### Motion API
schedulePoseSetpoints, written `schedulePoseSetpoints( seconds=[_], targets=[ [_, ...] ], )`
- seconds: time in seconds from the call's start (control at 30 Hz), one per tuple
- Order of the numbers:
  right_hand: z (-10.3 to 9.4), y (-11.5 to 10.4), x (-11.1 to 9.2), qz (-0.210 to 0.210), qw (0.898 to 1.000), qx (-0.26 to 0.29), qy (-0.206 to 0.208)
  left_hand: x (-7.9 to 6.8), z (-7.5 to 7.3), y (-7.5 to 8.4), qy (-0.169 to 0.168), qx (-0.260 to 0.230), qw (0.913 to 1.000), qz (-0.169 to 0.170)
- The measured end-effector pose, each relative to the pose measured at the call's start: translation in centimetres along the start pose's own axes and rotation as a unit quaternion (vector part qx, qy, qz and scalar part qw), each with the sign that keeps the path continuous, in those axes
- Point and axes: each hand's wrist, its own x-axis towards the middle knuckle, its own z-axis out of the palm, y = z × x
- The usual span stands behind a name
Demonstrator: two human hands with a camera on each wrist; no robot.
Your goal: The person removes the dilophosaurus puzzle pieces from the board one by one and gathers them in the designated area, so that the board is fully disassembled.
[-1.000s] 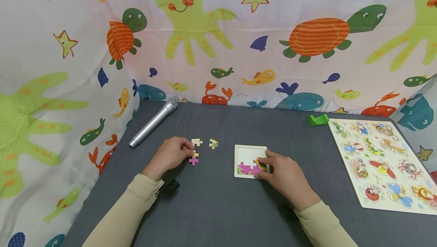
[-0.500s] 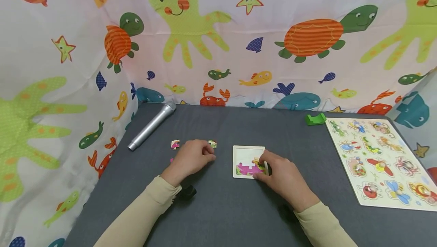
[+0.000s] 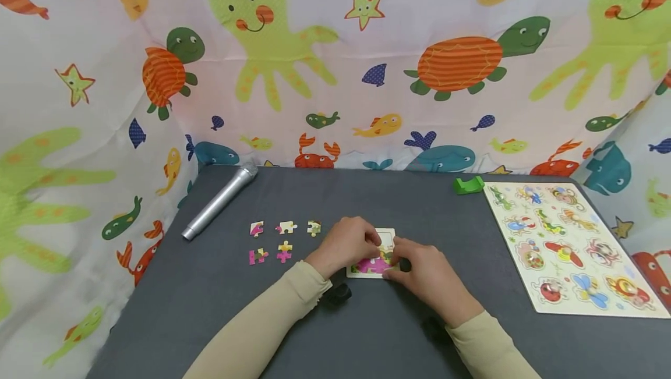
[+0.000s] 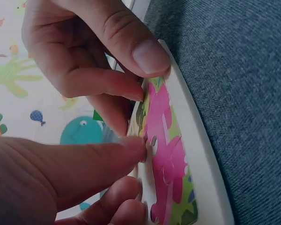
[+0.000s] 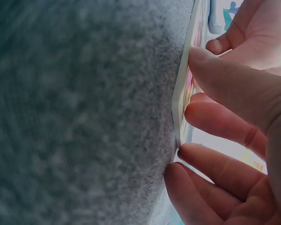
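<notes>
Hanging far behind my left grip (image 3: 346,245) and my right grip (image 3: 430,273) is a big white cloth (image 3: 393,41) with turtles, fish, crabs and green octopuses on it. Under both grips is the dark grey tabletop (image 3: 356,344). To the right of my right grip lies a big flat bug board (image 3: 582,233), full of bright bug pictures. Past my left grip and well over to the left, a silver microphone (image 3: 220,201) lies on a slant, its round head at the far end. Between my grips, on the tabletop, is the small puzzle frame (image 4: 196,136). My right grip is pinching it, thumb at the near right corner and fingers at the right side. My left grip is over it, thumb and fingers bent down close together; I cannot tell if a piece is in there. The pink picture (image 4: 164,140) fills the frame's near part. Past my right grip, a little to the right, a green block (image 3: 469,185) sits just beside the board's corner. Smallest are five loose pieces (image 3: 286,227), left of my left grip: three in a far row, two in a nearer row.
</notes>
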Motion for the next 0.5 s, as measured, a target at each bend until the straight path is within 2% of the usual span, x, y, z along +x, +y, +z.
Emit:
schedulePoseSetpoints(
  seconds=[0.17,0.5],
  targets=[
    [-0.19,-0.04,0.12,0.003,1.000,0.003,-0.004,0.01,0.23,-0.28,-0.005,-0.007,0.9999,0.010],
    [-0.39,0.01,0.41,0.013,1.000,0.018,-0.021,-0.06,0.35,-0.24,-0.015,-0.006,0.9998,0.008]
  ],
)
